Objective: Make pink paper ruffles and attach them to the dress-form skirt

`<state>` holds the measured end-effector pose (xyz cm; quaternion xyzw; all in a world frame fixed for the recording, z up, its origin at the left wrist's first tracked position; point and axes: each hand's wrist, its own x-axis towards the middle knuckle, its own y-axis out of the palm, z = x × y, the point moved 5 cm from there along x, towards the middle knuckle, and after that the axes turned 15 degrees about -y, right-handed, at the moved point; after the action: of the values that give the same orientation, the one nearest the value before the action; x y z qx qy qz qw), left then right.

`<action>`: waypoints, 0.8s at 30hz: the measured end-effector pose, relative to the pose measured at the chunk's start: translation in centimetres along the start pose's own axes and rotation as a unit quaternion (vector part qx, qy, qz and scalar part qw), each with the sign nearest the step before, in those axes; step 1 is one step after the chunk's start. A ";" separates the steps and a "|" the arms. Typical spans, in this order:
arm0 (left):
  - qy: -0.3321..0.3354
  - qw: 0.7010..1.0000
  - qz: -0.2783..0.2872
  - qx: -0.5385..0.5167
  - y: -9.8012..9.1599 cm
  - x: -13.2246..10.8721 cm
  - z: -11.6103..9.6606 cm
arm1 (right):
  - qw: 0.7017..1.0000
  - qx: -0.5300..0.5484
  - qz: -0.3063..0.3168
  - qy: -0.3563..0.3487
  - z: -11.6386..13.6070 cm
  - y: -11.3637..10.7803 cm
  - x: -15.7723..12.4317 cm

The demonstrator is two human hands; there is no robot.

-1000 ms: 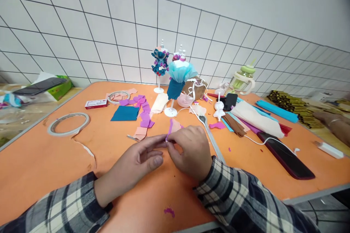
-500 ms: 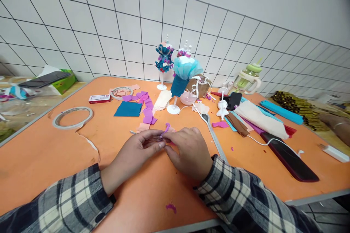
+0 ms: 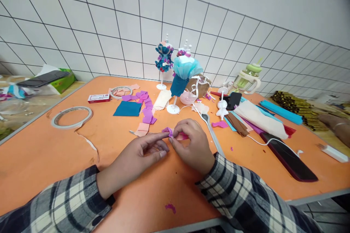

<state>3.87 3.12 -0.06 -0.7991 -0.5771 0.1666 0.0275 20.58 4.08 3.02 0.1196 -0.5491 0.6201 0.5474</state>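
Note:
A small crumpled piece of purple crepe paper (image 3: 168, 131) sits at the fingertips, above the orange table. My right hand (image 3: 193, 143) pinches it between thumb and index finger. My left hand (image 3: 146, 151) has its index finger stretched out, the tip touching the paper, with the thumb held apart and lower. Behind the hands, purple paper petals (image 3: 147, 112) lie in a row beside peach paper squares (image 3: 142, 128) and a dark teal paper square (image 3: 127, 109). Just beyond stands a small dress form (image 3: 180, 85) in a teal skirt and light blue ruffle.
Two tape rolls (image 3: 56, 119) and a red-and-white box (image 3: 98, 98) lie left. Another decorated form (image 3: 164, 58) stands at the back. On the right are scissors-like grey strip (image 3: 214, 138), folded papers (image 3: 259, 118), a phone (image 3: 290, 158) and a green-lidded bottle (image 3: 247, 78). Another person's hand (image 3: 335, 120) shows far right.
My left thumb has come away from the paper and the index finger has straightened. My right hand has shifted slightly up, and the purple paper now looks bunched rather than curled upright.

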 end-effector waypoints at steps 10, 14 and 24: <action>-0.031 0.994 -0.066 0.081 -0.7 0.3 0.1 | 0.998 0.034 0.005 0.058 -1.3 -1.0 0.1; 0.083 0.965 -0.193 0.157 -2.5 -0.8 -1.9 | 0.927 0.311 0.043 0.207 -2.3 0.1 -0.3; -0.017 0.992 0.009 0.121 -1.3 0.6 -0.4 | 0.823 0.459 0.042 0.332 -3.6 1.2 -1.4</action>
<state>2.95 4.19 0.54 -0.7920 -0.5460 0.2487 0.1129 21.75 6.53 -0.04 0.1204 0.0093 0.8249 0.5522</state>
